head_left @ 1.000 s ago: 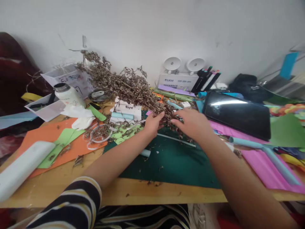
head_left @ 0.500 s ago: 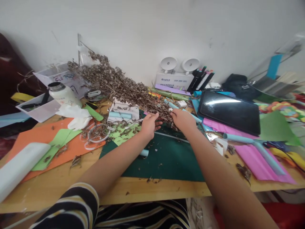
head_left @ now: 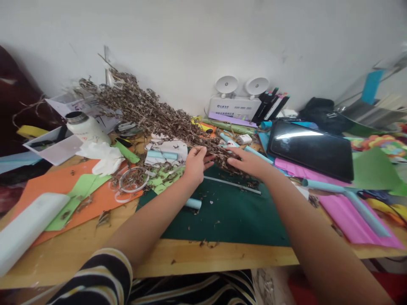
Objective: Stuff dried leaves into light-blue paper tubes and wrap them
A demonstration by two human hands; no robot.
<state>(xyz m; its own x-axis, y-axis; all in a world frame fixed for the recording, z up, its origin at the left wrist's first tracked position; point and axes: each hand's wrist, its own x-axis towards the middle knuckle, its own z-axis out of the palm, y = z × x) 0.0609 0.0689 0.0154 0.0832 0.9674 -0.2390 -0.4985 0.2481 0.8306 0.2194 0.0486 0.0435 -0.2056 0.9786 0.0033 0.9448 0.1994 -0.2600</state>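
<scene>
A big bunch of dried brown plant stems [head_left: 149,112] slants from the back left down toward the middle of the desk. My left hand [head_left: 194,164] is curled round its lower end, thumb on top. My right hand [head_left: 251,163] lies just to the right, fingers pressed on the same stem ends. Both hands hover over the far edge of a dark green cutting mat [head_left: 229,212]. Crumbs of dried leaf litter the mat.
A white bottle [head_left: 85,129], white tissue [head_left: 103,154] and clear tape rings [head_left: 133,180] lie left on orange paper [head_left: 63,188]. A black tablet [head_left: 311,150], pink paper [head_left: 356,220] and pale blue rolled tubes [head_left: 349,197] lie right. Markers [head_left: 273,106] and a white twin-headed lamp [head_left: 237,95] stand by the wall.
The dried bunch has lifted and swung a little leftward. My right hand has gone from a closed grip to flatter fingers on the stems. My left hand keeps its hold.
</scene>
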